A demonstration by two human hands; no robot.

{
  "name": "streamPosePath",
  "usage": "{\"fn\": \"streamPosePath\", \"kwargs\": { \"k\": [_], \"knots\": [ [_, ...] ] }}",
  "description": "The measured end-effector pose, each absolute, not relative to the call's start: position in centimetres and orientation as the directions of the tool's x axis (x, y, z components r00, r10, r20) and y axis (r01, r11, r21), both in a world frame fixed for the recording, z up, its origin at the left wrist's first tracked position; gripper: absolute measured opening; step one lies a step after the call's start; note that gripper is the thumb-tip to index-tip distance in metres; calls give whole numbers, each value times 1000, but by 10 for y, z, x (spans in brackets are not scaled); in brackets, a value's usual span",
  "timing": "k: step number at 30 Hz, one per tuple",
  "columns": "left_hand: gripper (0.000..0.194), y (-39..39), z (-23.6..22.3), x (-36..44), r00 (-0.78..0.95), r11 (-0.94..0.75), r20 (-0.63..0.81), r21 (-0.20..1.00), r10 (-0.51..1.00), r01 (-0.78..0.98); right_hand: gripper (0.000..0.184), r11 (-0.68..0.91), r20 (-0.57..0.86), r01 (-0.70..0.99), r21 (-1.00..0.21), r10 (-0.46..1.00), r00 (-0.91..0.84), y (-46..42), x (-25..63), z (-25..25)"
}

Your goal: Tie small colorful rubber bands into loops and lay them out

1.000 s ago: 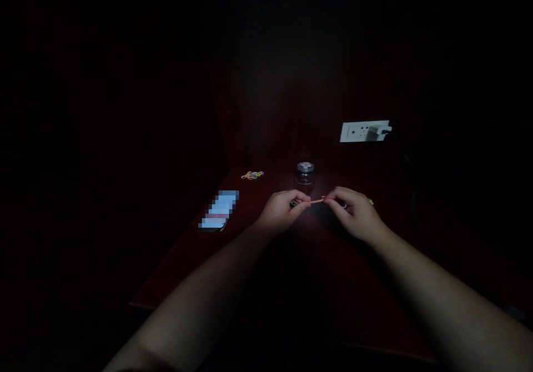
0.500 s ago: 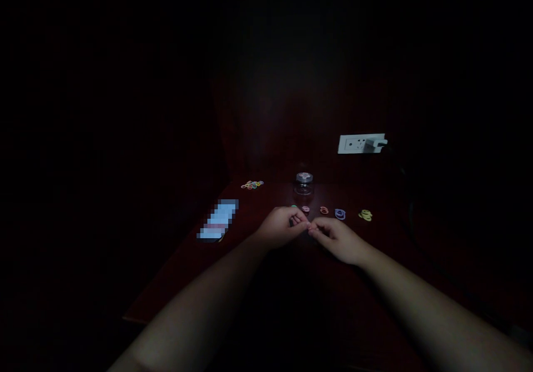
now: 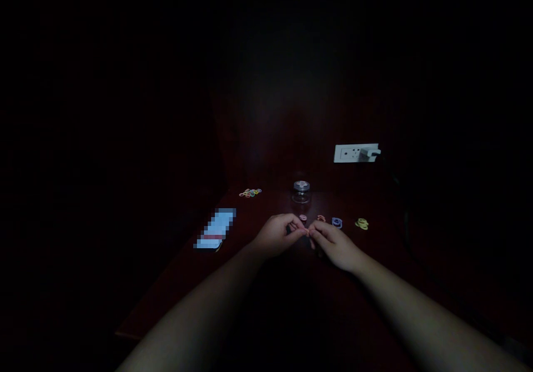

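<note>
My left hand [image 3: 278, 235] and my right hand [image 3: 335, 243] meet fingertip to fingertip low over the table. Both are closed in a pinch on a tiny orange-pink hair tie [image 3: 307, 231], mostly covered by the fingers. Just beyond the fingertips lie a pink hair tie bundle [image 3: 303, 217] and an orange-red bundle [image 3: 321, 217], the latter partly behind my right hand. Purple hair ties [image 3: 337, 223] sit beside that hand, with yellow hair ties [image 3: 362, 224] farther right.
A clear lidded jar [image 3: 301, 193] stands behind the bundles. Mixed-colour hair ties [image 3: 250, 193] lie at the back left, and a blurred-out phone [image 3: 215, 229] lies on the left. A wall socket [image 3: 356, 153] holds a plug. The dark red table [image 3: 166, 300] has its edge on the left.
The view has tilted slightly, so everything sits a little lower. My hands stay together, their fingertips shifting a little; a bit of orange now shows between them. The green piece is now hidden.
</note>
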State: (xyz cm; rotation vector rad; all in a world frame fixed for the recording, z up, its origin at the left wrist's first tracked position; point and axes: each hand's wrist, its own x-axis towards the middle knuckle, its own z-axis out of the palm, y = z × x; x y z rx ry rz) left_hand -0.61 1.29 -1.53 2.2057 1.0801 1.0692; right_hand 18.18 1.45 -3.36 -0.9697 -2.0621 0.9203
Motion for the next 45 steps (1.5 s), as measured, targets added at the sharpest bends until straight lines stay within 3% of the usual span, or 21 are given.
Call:
{"fn": "streamPosePath", "kwargs": {
  "k": [13, 26, 32, 40, 45],
  "knots": [
    [20, 16, -21, -9, 468, -561, 371, 738, 802, 375, 23, 509, 284, 447, -736, 831, -478, 13, 182, -31],
    [17, 14, -19, -10, 477, -592, 378, 659, 794, 464, 30, 513, 275, 465, -721, 828, -488, 14, 185, -32],
    [20, 16, -18, -11, 480, -573, 356, 688, 802, 446, 28, 591, 345, 470, -655, 788, -510, 16, 186, -32],
    [17, 20, -13, -16, 420, -572, 396, 654, 817, 496, 28, 555, 306, 378, -741, 780, -546, 14, 187, -32],
    [17, 20, -15, -13, 459, -571, 367, 675, 809, 468, 27, 575, 332, 399, -714, 780, -530, 14, 184, -30]
  ]
}}
